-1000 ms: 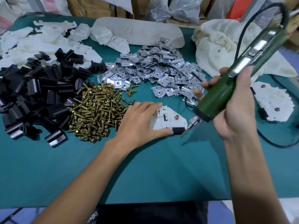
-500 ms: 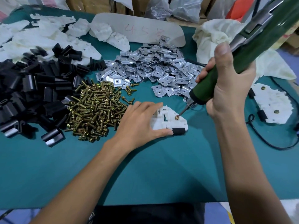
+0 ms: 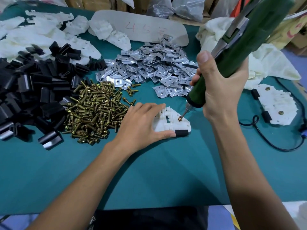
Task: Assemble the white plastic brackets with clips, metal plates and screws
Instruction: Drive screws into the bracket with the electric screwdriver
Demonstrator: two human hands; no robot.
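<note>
A white plastic bracket (image 3: 180, 125) lies on the green table with a black clip (image 3: 181, 133) on its near edge and a brass screw (image 3: 179, 119) standing in it. My left hand (image 3: 141, 127) lies flat on the bracket's left part, fingers straight, thumb along its near edge. My right hand (image 3: 221, 90) grips a green electric screwdriver (image 3: 232, 55), tilted, with its bit tip on the screw head. Loose parts lie behind in heaps: brass screws (image 3: 94, 112), metal plates (image 3: 154, 67), black clips (image 3: 28, 90), white brackets (image 3: 41, 37).
Finished brackets (image 3: 275, 105) with clips and screws lie at the right. The screwdriver's black cable (image 3: 274, 145) loops over the table at the right. A cream cloth (image 3: 269, 62) and a grey board (image 3: 141, 29) lie at the back, boxes and bags behind.
My right hand has swung the screwdriver from raised beside the bracket over to it, and the bit now sits on the screw. My left hand has stayed on the bracket.
</note>
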